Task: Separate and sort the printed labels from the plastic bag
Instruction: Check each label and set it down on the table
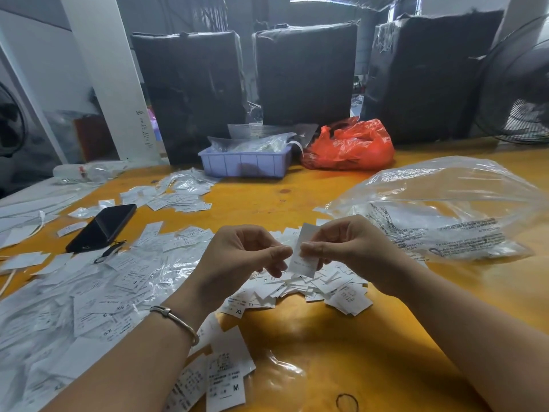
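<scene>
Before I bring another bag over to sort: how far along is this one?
Well along, it seems. Done: the clear plastic bag lies nearly empty, and labels lie spread across the table's left side, with a loose pile of labels under the hands. In hand: both hands, left and right, pinch one label. Left: that pile and a few pieces inside the bag.
</scene>
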Demonstrator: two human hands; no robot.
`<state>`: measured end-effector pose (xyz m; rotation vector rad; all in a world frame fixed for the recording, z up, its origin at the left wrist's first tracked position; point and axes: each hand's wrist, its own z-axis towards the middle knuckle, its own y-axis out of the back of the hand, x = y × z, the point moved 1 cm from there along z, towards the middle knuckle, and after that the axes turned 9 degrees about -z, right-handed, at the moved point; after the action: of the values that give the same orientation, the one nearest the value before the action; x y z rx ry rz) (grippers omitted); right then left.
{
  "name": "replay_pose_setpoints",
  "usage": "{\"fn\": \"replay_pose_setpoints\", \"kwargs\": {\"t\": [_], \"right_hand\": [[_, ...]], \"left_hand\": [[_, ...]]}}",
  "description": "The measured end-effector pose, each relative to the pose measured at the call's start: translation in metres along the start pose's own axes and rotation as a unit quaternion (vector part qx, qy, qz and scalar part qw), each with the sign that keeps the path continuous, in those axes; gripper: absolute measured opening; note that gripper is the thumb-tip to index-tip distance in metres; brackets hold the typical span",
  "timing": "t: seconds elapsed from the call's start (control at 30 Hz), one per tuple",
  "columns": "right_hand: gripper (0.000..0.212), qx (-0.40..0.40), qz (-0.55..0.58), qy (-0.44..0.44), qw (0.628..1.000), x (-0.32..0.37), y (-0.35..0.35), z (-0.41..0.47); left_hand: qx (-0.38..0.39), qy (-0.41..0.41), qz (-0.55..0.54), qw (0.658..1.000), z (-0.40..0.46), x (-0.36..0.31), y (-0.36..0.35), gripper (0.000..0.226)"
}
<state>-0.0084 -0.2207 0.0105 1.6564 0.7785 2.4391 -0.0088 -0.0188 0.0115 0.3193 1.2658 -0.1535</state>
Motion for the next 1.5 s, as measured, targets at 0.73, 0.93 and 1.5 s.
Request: {"fn": "replay_pose_setpoints", "kwargs": {"t": [0.73, 0.93, 1.5], "right_hand": [[0.024, 0.006, 0.031, 0.013, 0.999, 0.0045, -0.0066, -0.0027], [0.023, -0.001, 0.051, 0.028, 0.998, 0.0032, -0.0065, -0.0009], [0.023, -0.083, 0.025, 0.030, 0.996, 0.0009, -0.0033, 0.0017]], "left_hand": [[0.019, -0.009, -0.002, 1.000, 0.0009, -0.0002, 0.0016, 0.027], [0.024, -0.009, 0.006, 1.000, -0.0009, -0.0018, -0.0007, 0.028], [0.079, 0.030, 0.034, 0.996, 0.0009, 0.0040, 0.0033, 0.010]]}}
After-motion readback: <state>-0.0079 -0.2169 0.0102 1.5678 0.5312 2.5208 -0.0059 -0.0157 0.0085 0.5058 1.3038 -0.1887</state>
